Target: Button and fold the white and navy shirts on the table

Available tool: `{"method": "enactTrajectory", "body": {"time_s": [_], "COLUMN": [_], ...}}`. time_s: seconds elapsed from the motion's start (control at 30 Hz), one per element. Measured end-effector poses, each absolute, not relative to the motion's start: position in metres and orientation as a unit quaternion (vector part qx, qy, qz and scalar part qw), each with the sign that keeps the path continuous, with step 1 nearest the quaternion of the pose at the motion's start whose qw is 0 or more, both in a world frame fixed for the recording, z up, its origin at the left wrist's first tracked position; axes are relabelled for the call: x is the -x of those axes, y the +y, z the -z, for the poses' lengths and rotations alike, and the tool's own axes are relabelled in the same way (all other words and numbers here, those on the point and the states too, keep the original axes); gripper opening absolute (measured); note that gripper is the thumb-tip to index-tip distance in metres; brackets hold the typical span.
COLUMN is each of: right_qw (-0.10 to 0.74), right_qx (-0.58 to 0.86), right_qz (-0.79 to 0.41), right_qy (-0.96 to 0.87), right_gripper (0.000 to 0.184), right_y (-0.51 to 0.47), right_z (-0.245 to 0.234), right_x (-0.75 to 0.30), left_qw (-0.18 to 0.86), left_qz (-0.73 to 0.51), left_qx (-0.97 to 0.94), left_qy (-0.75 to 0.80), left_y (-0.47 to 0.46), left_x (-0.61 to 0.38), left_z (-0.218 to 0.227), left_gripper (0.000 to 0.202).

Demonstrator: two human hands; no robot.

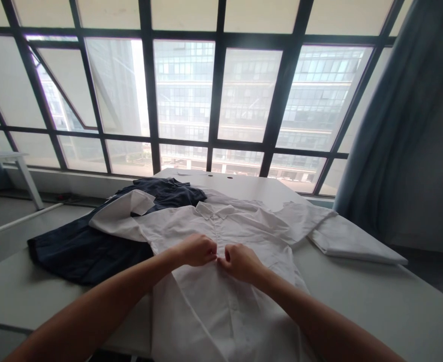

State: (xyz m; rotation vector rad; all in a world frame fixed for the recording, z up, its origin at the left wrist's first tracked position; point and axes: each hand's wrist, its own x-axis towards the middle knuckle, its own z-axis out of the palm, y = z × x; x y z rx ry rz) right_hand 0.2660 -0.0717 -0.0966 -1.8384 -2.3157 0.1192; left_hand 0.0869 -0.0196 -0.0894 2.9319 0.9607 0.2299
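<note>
A white collared shirt (221,311) lies spread face up on the table, its collar (216,210) toward the window and its lower part toward me. At the middle of its front opening, my left hand (199,250) is closed in a pinch on the fabric. Close beside it, my right hand (240,261) also pinches the shirt front, its thumb and fingertips nearly meeting those of the left. Whether a button sits between the fingertips is too small to tell. One sleeve (121,221) is folded over dark clothing at the left; the other reaches out to the right.
Dark navy clothing (74,251) lies on the white table (375,301) at the left, partly under the sleeve. A folded white cloth (357,239) rests at the right. Beyond the table stand large windows (184,90), with a blue-grey curtain (383,125) at right. Another white table (3,157) stands far left.
</note>
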Motion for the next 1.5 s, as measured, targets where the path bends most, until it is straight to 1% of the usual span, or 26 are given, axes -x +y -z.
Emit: {"method": "enactTrajectory", "body": {"time_s": [0.27,0.4,0.5,0.57,0.67,0.7,0.77,0.93,1.1,1.17,1.33,1.4,1.5], "right_qw": [0.058,0.092,0.146,0.185,0.234,0.244,0.256,0.228,0.219,0.213,0.206,0.210,0.220], "right_qx": [0.619,0.601,0.592,0.587,0.587,0.588,0.586,0.567,0.592,0.602,0.591,0.586,0.590], "right_qz": [-0.020,-0.037,-0.091,-0.158,-0.269,-0.290,-0.295,-0.272,-0.254,-0.287,-0.423,-0.447,-0.437], "right_qy": [-0.783,-0.793,-0.788,-0.772,-0.727,-0.715,-0.710,-0.743,-0.733,-0.714,-0.655,-0.643,-0.641], "right_gripper": [0.033,0.028,0.023,0.020,0.014,0.013,0.013,0.014,0.015,0.014,0.018,0.017,0.015], "right_y": [-0.073,-0.068,-0.060,-0.055,-0.050,-0.049,-0.049,-0.051,-0.054,-0.055,-0.053,-0.050,-0.047], "right_z": [0.093,0.095,0.099,0.102,0.107,0.108,0.110,0.107,0.102,0.099,0.095,0.097,0.103], "right_x": [-0.260,-0.264,-0.271,-0.274,-0.278,-0.279,-0.280,-0.283,-0.285,-0.285,-0.288,-0.290,-0.293], "left_qw": [0.034,0.048,0.065,0.082,0.111,0.120,0.131,0.131,0.135,0.131,0.101,0.097,0.090], "left_qz": [-0.078,-0.096,-0.127,-0.150,-0.192,-0.204,-0.217,-0.221,-0.236,-0.232,-0.221,-0.213,-0.200], "left_qx": [-0.938,-0.936,-0.929,-0.922,-0.914,-0.911,-0.907,-0.901,-0.899,-0.900,-0.916,-0.920,-0.924], "left_qy": [0.335,0.336,0.342,0.346,0.341,0.338,0.335,0.349,0.342,0.345,0.321,0.315,0.313], "left_y": [-0.023,-0.021,-0.019,-0.019,-0.020,-0.021,-0.021,-0.021,-0.020,-0.021,-0.025,-0.026,-0.027], "left_x": [-0.094,-0.093,-0.092,-0.094,-0.100,-0.102,-0.106,-0.109,-0.110,-0.110,-0.109,-0.109,-0.108], "left_z": [0.094,0.097,0.102,0.106,0.114,0.116,0.121,0.126,0.126,0.126,0.122,0.119,0.117], "left_gripper": [0.013,0.015,0.019,0.021,0.017,0.016,0.015,0.011,0.013,0.011,0.007,0.008,0.010]}}
